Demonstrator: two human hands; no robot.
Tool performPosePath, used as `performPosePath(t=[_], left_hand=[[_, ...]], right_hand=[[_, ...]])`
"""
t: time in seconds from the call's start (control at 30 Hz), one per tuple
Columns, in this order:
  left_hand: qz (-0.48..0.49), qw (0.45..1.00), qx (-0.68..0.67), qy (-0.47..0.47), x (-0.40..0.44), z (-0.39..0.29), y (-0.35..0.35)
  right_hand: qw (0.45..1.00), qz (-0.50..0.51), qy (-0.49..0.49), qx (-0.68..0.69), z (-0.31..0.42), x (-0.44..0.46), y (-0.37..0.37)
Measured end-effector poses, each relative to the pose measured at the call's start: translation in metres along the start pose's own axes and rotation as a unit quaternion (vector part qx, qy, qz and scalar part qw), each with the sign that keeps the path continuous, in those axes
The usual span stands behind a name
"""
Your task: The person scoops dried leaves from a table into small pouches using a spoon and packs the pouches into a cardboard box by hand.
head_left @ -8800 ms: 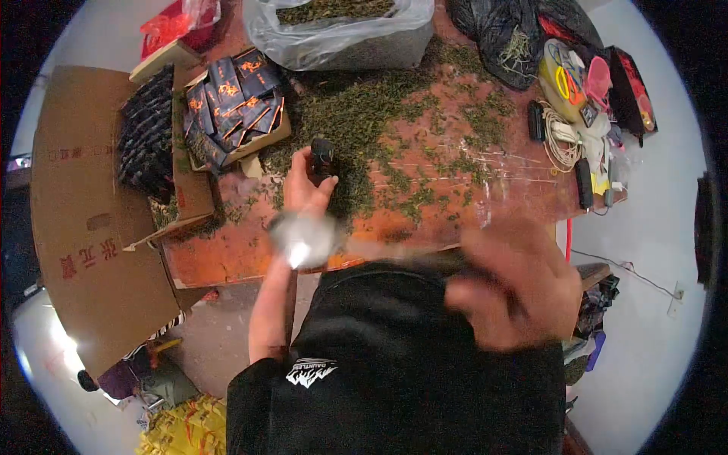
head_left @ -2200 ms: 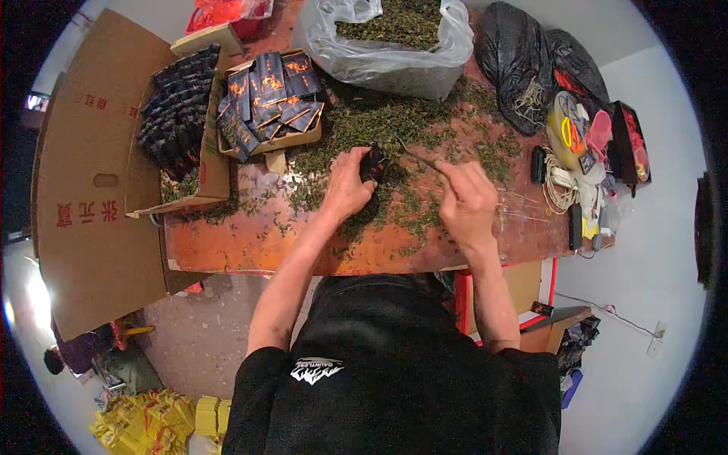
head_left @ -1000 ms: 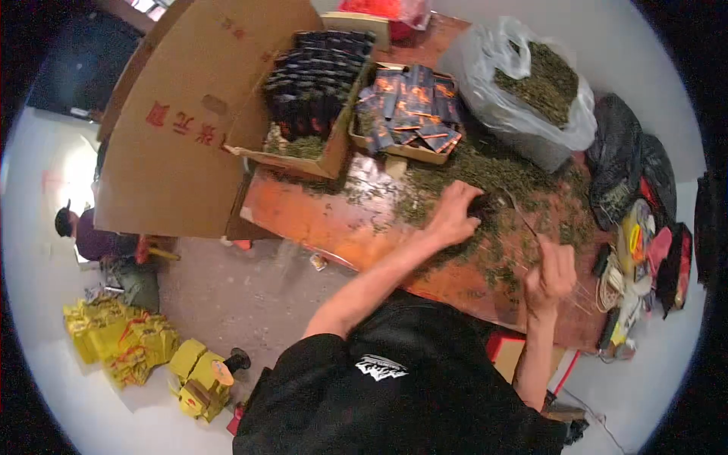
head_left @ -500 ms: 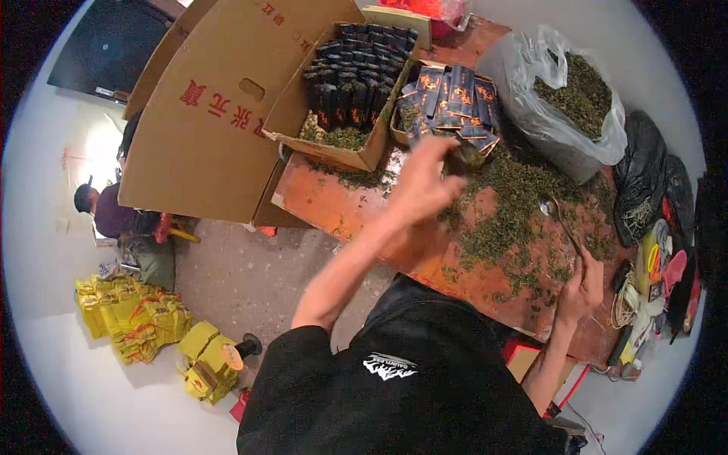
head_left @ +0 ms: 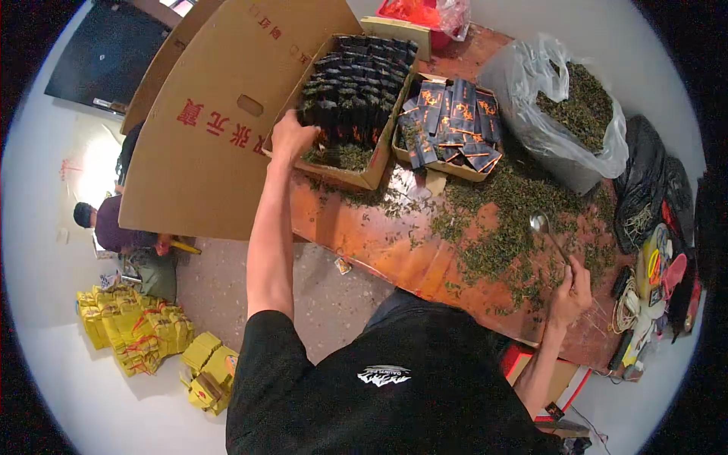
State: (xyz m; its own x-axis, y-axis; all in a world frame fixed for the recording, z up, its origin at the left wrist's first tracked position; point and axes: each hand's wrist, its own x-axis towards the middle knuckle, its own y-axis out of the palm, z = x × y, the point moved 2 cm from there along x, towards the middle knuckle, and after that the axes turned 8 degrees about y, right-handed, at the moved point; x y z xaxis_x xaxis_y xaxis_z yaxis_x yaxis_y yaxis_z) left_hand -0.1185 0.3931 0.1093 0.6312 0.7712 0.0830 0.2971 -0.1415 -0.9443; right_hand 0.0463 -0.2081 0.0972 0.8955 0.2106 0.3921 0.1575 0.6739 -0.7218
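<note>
My left hand [head_left: 293,138] reaches over the left wall of a cardboard box [head_left: 369,179], its fingers closed at the near end of the rows of black packets [head_left: 355,72]. What those fingers hold, if anything, is hidden. Loose dried leaves [head_left: 341,157] lie inside this box in front of the packets. Over the right of the table, my right hand [head_left: 570,294] grips the handle of a metal spoon [head_left: 540,223]. The spoon's bowl rests over scattered dried leaves [head_left: 516,220]. Between the hands, a smaller box [head_left: 464,171] holds flat black packets with orange lettering [head_left: 461,106].
A clear plastic bag [head_left: 523,129] full of dried leaves stands at the table's back right. A tall cardboard carton [head_left: 197,167] rises on the left. Cords and tools [head_left: 644,296] line the right edge. Yellow packages [head_left: 136,326] and another person [head_left: 114,220] are at far left.
My left hand has moved left from beside the smaller box to the larger box's left wall. My right hand, still with the spoon, has shifted slightly left.
</note>
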Motion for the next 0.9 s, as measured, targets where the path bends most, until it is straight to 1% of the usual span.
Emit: performPosePath(t=[0.07, 0.1, 0.13, 0.23, 0.33, 0.53, 0.63, 0.73, 0.83, 0.87, 0.9], left_hand=[[0.064, 0.997, 0.003, -0.034, 0.008, 0.005, 0.005], [0.081, 0.995, -0.001, -0.050, 0.015, 0.010, 0.011], [0.084, 0.995, 0.004, -0.056, 0.018, 0.015, 0.019], [0.099, 0.992, 0.016, -0.074, 0.032, 0.025, 0.031], [0.129, 0.987, 0.016, -0.091, 0.043, 0.037, 0.041], [0.117, 0.990, 0.018, -0.077, 0.052, 0.043, 0.050], [0.098, 0.993, 0.008, -0.061, 0.049, 0.034, 0.044], [0.098, 0.993, -0.018, -0.068, 0.059, 0.053, 0.060], [0.079, 0.995, -0.006, -0.065, 0.053, 0.048, 0.055], [0.082, 0.995, 0.001, -0.049, 0.050, 0.044, 0.052], [0.063, 0.997, -0.002, -0.046, 0.049, 0.047, 0.053]], right_hand=[[1.000, -0.004, -0.017, -0.002, 0.001, -0.001, 0.004], [1.000, -0.004, -0.022, -0.009, 0.000, -0.001, 0.005], [0.999, -0.005, -0.027, -0.015, -0.001, -0.001, 0.007], [0.998, 0.027, 0.025, -0.043, -0.011, -0.004, 0.011], [0.999, 0.038, 0.016, -0.034, -0.012, -0.003, 0.016], [0.999, 0.025, -0.019, -0.018, -0.005, 0.002, 0.028], [0.999, 0.032, 0.010, -0.022, -0.001, 0.003, 0.031], [0.998, 0.048, 0.042, -0.020, -0.005, 0.005, 0.033], [0.999, 0.041, 0.005, -0.033, -0.001, 0.008, 0.032], [0.999, 0.038, 0.006, -0.030, -0.002, 0.008, 0.032], [0.999, 0.036, 0.006, -0.027, -0.004, 0.007, 0.032]])
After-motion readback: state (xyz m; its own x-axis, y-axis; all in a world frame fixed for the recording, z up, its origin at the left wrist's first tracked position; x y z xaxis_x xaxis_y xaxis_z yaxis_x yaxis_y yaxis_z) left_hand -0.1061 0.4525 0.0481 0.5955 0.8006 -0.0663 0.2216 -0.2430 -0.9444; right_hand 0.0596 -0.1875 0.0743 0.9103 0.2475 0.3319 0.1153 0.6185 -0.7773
